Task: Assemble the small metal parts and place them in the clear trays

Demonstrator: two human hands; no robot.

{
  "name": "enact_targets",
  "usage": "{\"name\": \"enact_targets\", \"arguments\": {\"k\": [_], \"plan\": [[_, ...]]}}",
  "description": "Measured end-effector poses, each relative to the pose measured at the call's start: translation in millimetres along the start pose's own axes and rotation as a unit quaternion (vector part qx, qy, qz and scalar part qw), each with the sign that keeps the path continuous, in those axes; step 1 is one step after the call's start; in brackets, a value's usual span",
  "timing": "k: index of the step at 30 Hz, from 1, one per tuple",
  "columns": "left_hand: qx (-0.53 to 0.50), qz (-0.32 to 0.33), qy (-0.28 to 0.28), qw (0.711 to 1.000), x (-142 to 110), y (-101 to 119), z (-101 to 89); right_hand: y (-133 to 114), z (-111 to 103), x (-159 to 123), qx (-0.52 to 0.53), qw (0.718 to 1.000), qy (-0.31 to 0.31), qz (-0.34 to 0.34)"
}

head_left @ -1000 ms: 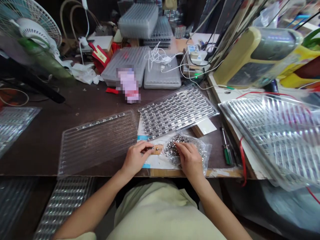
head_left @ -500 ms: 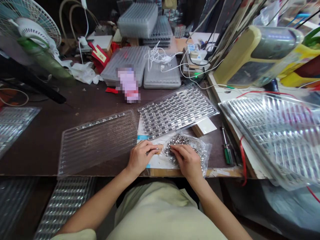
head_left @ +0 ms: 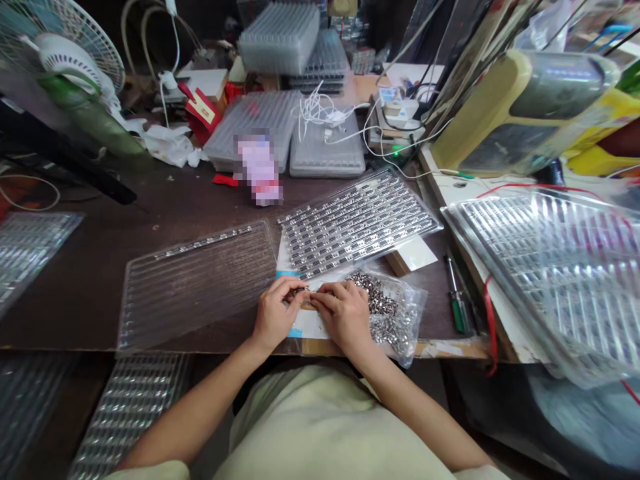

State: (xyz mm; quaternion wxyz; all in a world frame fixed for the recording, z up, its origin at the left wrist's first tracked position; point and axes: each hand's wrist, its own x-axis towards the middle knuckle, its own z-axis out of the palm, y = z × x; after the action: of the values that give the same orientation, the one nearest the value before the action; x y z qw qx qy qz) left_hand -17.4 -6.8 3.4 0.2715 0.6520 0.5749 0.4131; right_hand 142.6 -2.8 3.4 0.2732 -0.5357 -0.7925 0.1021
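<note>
pinched between the thumb and forefinger of the left hand (head_left: 274,315), a small metal part (head_left: 301,291) is held just above a sheet of white paper (head_left: 306,325), mostly hidden by the fingers. the right hand (head_left: 345,317) curls in beside it, its fingertips (head_left: 320,297) reaching to the same spot; whether they grip the part too or only steady it, the view does not settle. both hands work near the front of a dark wooden workbench (head_left: 90,293).

just to the right lies a clear plastic bag (head_left: 407,320) of loose metal hardware (head_left: 375,297), its lower corner at the bench's front lip. ahead sits a clear blister tray (head_left: 357,223) filled with rows of metal-and-black components, and to the left a nearly bare tray (head_left: 197,290) holds a single row along its far side.

the likeliest trouble is the part itself: something this small could slip from the pinch if the fingers shift, then bounce off the paper and over the front edge. a wrist catching the bag could drag it over the lip and scatter its loose pieces, and a knock to the filled tray could jolt components out of their rows.
</note>
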Motion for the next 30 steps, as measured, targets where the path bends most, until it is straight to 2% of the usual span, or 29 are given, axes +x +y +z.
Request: {"name": "enact_targets", "arguments": {"k": [6,9,13,16,22,30], "plan": [[-0.001,-0.014,-0.016,1.0,1.7,3.8,-0.1,20.7,-25.8,-12.2,-0.084,0.996,0.005,0.006],[0.027,0.012,-0.041,0.999,5.3,8.9,2.7,33.9,-34.8,-18.1,-0.116,0.993,-0.006,-0.006],[0.06,0.079,-0.071,0.993,7.7,13.8,11.5,41.4,-30.7,-21.3,-0.082,0.997,0.015,-0.007],[0.084,0.103,-0.075,0.988,6.1,13.1,16.6,42.9,-25.5,-22.0,-0.043,0.998,0.048,-0.006],[0.098,0.11,-0.082,0.986,3.6,10.5,18.9,42.6,-25.1,-21.9,0.007,0.997,0.074,0.007],[0.088,0.103,-0.085,0.987,2.2,9.1,22.4,43.4,-23.4,-22.2,0.009,0.997,0.082,0.003]]}}
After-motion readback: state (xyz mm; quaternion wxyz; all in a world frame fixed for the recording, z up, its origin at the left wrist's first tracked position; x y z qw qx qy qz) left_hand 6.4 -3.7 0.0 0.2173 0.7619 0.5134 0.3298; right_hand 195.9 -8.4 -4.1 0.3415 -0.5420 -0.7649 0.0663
